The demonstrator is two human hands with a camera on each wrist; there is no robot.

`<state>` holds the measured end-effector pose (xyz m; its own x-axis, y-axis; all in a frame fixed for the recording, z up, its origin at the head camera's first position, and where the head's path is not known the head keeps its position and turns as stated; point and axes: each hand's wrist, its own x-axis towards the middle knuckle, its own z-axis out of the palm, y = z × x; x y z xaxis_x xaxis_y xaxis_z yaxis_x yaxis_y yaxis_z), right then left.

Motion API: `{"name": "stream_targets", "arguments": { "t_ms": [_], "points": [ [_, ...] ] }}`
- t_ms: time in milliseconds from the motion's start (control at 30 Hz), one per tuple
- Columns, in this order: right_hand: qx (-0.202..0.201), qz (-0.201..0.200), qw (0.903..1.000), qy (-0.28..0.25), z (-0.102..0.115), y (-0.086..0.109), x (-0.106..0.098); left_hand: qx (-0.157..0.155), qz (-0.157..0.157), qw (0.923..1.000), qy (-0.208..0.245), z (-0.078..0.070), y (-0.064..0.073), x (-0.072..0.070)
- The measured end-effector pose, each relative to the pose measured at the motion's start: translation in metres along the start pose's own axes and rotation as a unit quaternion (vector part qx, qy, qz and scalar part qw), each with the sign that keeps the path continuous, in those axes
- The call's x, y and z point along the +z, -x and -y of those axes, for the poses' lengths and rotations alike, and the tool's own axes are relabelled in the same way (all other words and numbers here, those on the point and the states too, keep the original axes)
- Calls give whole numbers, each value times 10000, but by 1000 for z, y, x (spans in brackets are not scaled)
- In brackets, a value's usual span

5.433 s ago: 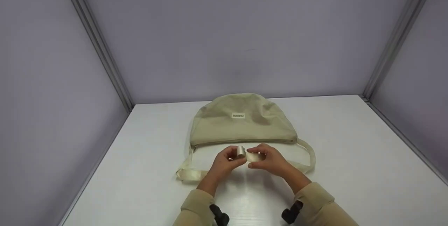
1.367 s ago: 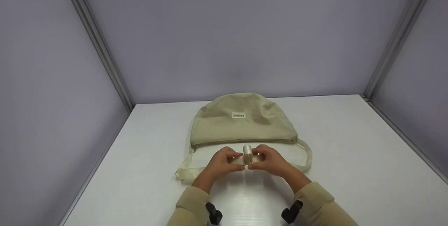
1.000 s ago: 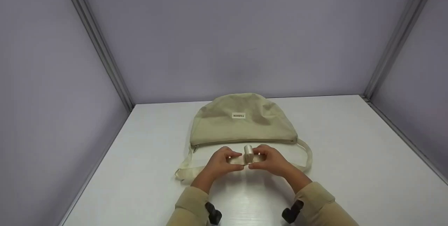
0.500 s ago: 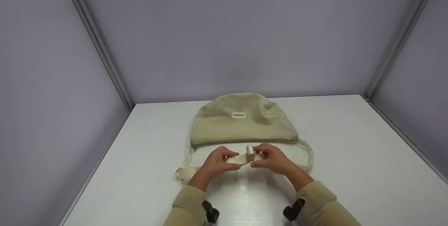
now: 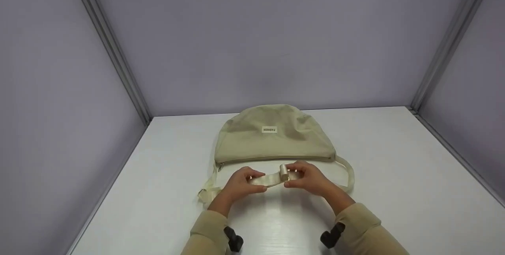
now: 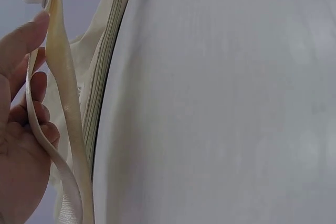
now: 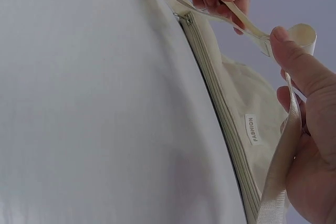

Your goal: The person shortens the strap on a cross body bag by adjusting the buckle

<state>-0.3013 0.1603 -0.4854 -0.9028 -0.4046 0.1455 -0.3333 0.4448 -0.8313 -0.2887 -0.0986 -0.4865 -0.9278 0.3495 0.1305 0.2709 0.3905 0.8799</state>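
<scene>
A cream shoulder bag (image 5: 272,144) lies on the white table, its zipped edge facing me and its small FASHION label (image 7: 252,129) upside down in the head view. Its webbing strap (image 5: 270,179) comes round in front of the zip. My left hand (image 5: 238,184) pinches the strap between thumb and fingers; the left wrist view shows two layers (image 6: 65,77) of webbing there. My right hand (image 5: 311,180) grips the strap further right. A short curled loop of webbing (image 7: 310,38) stands up by the right thumb, at the strap's slider (image 7: 265,44).
The right side of the strap (image 5: 350,172) curves out from the bag's corner; its left end bunches near a ring (image 5: 202,194). A zip pull (image 7: 185,18) sits at the bag's left corner. Pale panels (image 5: 268,42) enclose the table's back and sides.
My left hand has slid leftward along the strap, baring more webbing between the hands. The loop has shifted slightly right with my right hand; seconds earlier it stood at the left fingers.
</scene>
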Motion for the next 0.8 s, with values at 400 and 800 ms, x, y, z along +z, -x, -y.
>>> {"name": "stream_targets", "arguments": {
  "t_ms": [400,800],
  "points": [
    [-132,20,9999,-100,-1,0,-1,-75,-51,9999,-51,6,5,-10],
    [56,138,9993,-356,4,4,-3,-196,-52,9997,-127,8,10,-18]
  ]
}}
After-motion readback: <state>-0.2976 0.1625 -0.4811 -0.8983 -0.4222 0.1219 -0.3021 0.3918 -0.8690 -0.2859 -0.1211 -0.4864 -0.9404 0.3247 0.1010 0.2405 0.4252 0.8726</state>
